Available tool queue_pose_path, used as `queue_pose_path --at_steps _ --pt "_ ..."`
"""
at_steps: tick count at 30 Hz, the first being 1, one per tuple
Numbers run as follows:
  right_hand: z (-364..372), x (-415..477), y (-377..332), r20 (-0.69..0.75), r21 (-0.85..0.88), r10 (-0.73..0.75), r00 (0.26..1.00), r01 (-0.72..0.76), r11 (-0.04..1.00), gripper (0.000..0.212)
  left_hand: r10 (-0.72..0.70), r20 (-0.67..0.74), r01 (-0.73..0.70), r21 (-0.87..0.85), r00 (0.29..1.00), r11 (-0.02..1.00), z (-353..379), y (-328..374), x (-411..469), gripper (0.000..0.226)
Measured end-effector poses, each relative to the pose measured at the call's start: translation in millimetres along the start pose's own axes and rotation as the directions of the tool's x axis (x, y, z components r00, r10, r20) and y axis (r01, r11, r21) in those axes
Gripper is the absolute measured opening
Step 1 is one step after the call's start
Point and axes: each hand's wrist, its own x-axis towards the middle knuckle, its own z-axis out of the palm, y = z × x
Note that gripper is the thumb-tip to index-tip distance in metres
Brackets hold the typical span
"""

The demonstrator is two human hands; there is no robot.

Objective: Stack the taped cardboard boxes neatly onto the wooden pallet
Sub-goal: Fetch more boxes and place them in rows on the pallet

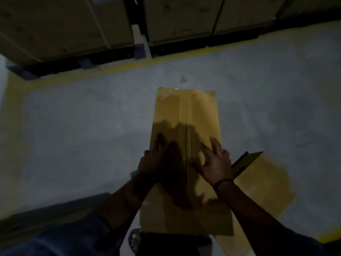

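A long cardboard box [186, 115] lies on the grey floor in front of me, its top seam covered with clear tape. My left hand [158, 163] rests flat on the box's top near its left edge, fingers spread. Just right of the seam, my right hand [214, 161] hovers over or touches the top with fingers apart and curled; a dark band is on its wrist. Neither hand grips anything. The scene is dim and blurred. A second cardboard box [262, 182] lies to the right, partly under the first.
Large wrapped cartons [60, 28] stand on dark pallets [118, 56] along the back, behind a yellow floor line [129, 66]. Grey concrete floor [83, 135] spreads left and right of the box. A dark object [166, 242] sits at the box's near end.
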Motion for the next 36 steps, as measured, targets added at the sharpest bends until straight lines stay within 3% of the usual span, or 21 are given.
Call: queue_pose_path --at_steps 4,7,10,13,16,18,22,28,36 --pt "-98 -31 -69 0.029 0.050 -0.101 0.994 0.099 0.994 0.083 -0.090 -0.100 0.084 -0.063 0.991 0.994 -64 4 -84 0.093" --pt "-150 -57 -118 0.036 0.074 -0.183 0.982 0.180 0.981 0.082 -0.174 -0.138 0.160 -0.108 0.975 0.981 -105 7 -150 0.081" --pt "-189 -85 -165 -0.007 -0.007 -0.326 0.945 0.326 0.945 0.081 -0.228 -0.288 0.188 -0.161 0.930 0.969 -135 3 -216 0.081" --pt "-229 -120 -212 -0.041 -0.003 -0.408 0.912 0.409 0.913 0.083 -0.318 -0.398 0.276 -0.162 0.860 0.948 -167 10 -284 0.084" --pt "-258 -165 -255 -0.099 0.021 -0.472 0.876 0.476 0.879 0.083 -0.390 -0.497 0.319 -0.225 0.776 0.921 -192 17 -358 0.113" --pt "-270 -201 -279 -0.141 0.024 -0.514 0.846 0.522 0.853 0.081 -0.408 -0.554 0.333 -0.236 0.726 0.913 -196 18 -409 0.117" --pt "-280 -277 -320 -0.212 0.001 -0.618 0.757 0.632 0.775 0.077 -0.468 -0.644 0.360 -0.303 0.605 0.882 -178 16 -508 0.118" --pt "-267 -391 -369 -0.183 0.015 -0.782 0.595 0.797 0.603 0.077 -0.569 -0.718 0.436 -0.397 0.401 0.808 -119 12 -648 0.117" --pt "-206 -538 -424 -0.064 0.061 -0.944 0.322 0.946 0.319 0.076 -0.798 -0.589 0.585 -0.605 0.127 0.540 -9 16 -802 0.120"
